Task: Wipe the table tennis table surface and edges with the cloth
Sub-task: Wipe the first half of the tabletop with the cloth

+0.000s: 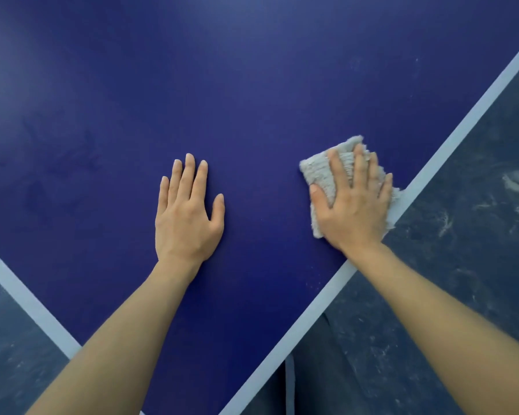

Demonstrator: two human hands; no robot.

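Note:
A dark blue table tennis table (237, 94) fills most of the view, its corner pointing toward me, with white lines along both edges. My right hand (352, 205) presses flat on a folded grey cloth (319, 170) close to the white line of the right edge (450, 145). The cloth's right fringe reaches that line. My left hand (186, 211) rests flat on the bare blue surface, fingers straight, about a hand's width left of the cloth.
Dark scuffed floor (468, 250) shows beyond the right edge and past the left edge line (27, 298). Faint dust specks lie on the blue surface at the upper right and by the right line near my forearm.

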